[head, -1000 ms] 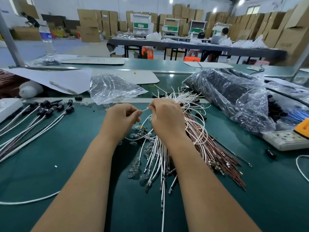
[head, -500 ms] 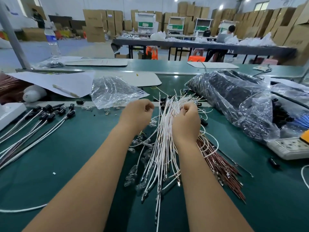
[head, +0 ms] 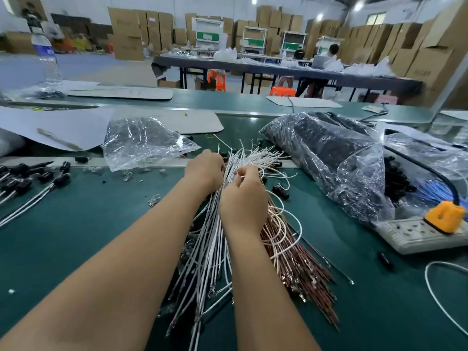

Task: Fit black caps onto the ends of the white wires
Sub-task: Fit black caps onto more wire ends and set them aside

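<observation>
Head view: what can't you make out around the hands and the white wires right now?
- Left hand: its fingertips are hidden behind the white wires, so whether it holds a cap is unclear.
- Right hand: it pinches a wire, but that wire's tip is too small to judge.
- Finished capped wires: cut off by the left edge.
- Dark plastic bag: glare and folds hide its contents.

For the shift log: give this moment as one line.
step: picking a wire | left hand: in white wires | right hand: pinching one wire | loose black caps: on mat | capped wires: far left
</observation>
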